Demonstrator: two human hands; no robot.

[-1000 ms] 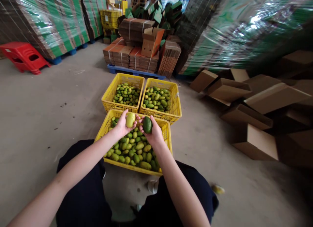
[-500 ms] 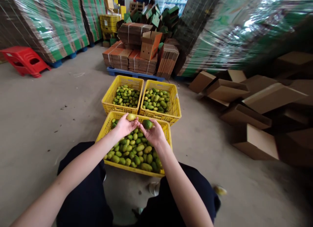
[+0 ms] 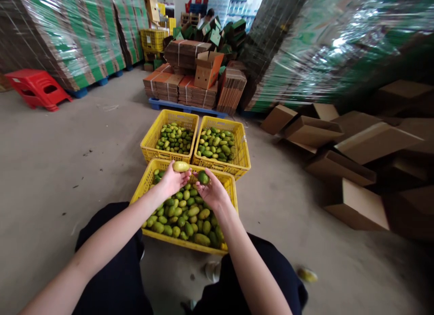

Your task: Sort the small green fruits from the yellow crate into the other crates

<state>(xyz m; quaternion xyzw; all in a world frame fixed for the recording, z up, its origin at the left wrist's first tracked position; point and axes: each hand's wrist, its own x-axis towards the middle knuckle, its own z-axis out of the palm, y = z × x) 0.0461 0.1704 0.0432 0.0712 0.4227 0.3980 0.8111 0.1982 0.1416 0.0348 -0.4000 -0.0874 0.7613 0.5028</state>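
Observation:
My left hand [image 3: 175, 179] holds a yellow, oval lemon [image 3: 181, 166] between thumb and fingers. Facing it, my right hand [image 3: 213, 188] grips a dark green, rounder lemon [image 3: 203, 177]. Both hands are over the front yellow crate [image 3: 185, 246], their fingertips close together. Green and yellowish lemons [image 3: 193, 211] fill much of that crate; my hands and forearms hide part of them. Beyond it stand two more yellow crates, the left one [image 3: 147, 150] and the right one [image 3: 244, 154], each with similar lemons inside.
Open cardboard boxes [image 3: 362, 197] lie piled at the right. Flattened cartons [image 3: 167, 86] sit on a blue pallet [image 3: 188, 107] beyond the crates. A red stool [image 3: 39, 88] stands at the left. One lemon [image 3: 307, 274] lies on the floor by my right knee. A person [image 3: 208, 16] is far back.
The yellow lemon in my left hand has turned, showing more of its long side. My hands are slightly farther apart, and the green lemon is turned a little. The view has tilted slightly upward.

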